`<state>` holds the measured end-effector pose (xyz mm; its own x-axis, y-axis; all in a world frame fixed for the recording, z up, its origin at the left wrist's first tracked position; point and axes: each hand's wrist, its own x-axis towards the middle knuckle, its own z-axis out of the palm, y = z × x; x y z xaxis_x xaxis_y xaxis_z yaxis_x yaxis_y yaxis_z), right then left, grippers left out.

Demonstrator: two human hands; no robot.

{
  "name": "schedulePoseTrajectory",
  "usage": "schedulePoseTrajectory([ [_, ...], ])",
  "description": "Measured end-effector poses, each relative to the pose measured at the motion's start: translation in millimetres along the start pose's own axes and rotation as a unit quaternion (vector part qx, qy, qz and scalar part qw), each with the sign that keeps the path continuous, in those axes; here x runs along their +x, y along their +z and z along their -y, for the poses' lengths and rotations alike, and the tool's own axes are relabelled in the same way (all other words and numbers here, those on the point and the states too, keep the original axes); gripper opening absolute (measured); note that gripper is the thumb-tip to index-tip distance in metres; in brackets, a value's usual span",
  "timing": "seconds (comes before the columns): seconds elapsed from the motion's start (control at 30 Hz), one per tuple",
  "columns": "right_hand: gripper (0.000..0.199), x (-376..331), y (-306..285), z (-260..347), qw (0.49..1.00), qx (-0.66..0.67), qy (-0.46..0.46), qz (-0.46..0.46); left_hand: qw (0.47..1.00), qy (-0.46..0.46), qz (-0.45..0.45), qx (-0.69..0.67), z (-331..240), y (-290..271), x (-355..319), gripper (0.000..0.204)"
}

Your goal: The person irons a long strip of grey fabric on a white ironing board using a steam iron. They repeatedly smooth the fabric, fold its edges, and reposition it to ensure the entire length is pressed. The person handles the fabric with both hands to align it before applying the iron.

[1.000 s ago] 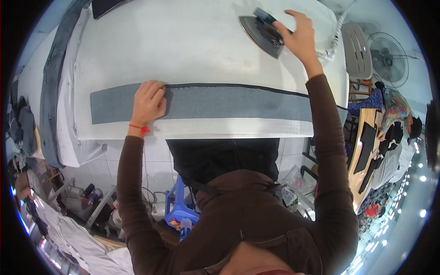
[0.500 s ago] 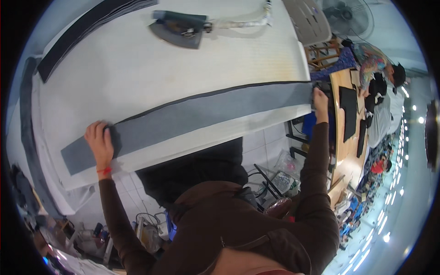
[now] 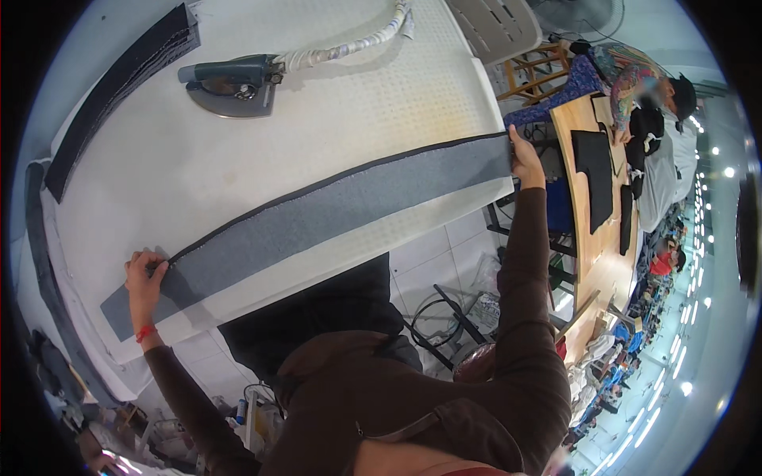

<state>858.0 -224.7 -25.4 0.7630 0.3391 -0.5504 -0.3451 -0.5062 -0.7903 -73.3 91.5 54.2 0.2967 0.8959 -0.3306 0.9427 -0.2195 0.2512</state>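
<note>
A long, gently curved strip of grey fabric (image 3: 333, 208) with a dark upper edge lies along the near side of the white padded ironing table (image 3: 341, 119). Near the strip's left end, my left hand (image 3: 145, 283) pinches its upper edge between thumb and fingers. At the table's right edge, my right hand (image 3: 527, 161) grips the other end, thumb on top, the fingers partly hidden. An iron (image 3: 230, 86) with a wrapped hose (image 3: 349, 49) rests on its soleplate beyond the strip, touched by neither hand.
A stack of dark fabric strips (image 3: 119, 101) lies at the far left. On the right stand a grey plastic chair back (image 3: 496, 28) and a wooden table (image 3: 575, 174) with black fabric pieces (image 3: 594, 178); a co-worker (image 3: 635, 87) is beside it. Black cloth (image 3: 317, 297) hangs below the near edge.
My left hand has gone from lying over the strip to pinching its upper edge. My right hand has turned, its thumb now showing on top. The whole view has shifted, the iron appearing further left.
</note>
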Motion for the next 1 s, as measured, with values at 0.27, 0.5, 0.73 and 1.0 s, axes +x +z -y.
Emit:
schedulePoseTrajectory([
  [0.27, 0.049, -10, -96, 59, 0.851, -0.351, -0.296, -0.255, 0.997, 0.069, -0.005, 0.021, 5, 3, 0, 0.017],
  [0.5, 0.044, 36, -159, 127, 0.721, -0.520, -0.320, -0.328, 0.979, 0.172, -0.044, -0.098, -81, 41, 4, 0.016],
  [0.73, 0.041, -103, 108, 53, 0.639, -0.478, -0.597, -0.084, 0.965, 0.076, -0.244, -0.058, -19, 58, -29, 0.025],
  [1.0, 0.021, -387, 434, -63, 0.651, -0.248, -0.666, 0.265, 0.965, -0.025, -0.253, -0.059, 90, 33, -57, 0.031],
])
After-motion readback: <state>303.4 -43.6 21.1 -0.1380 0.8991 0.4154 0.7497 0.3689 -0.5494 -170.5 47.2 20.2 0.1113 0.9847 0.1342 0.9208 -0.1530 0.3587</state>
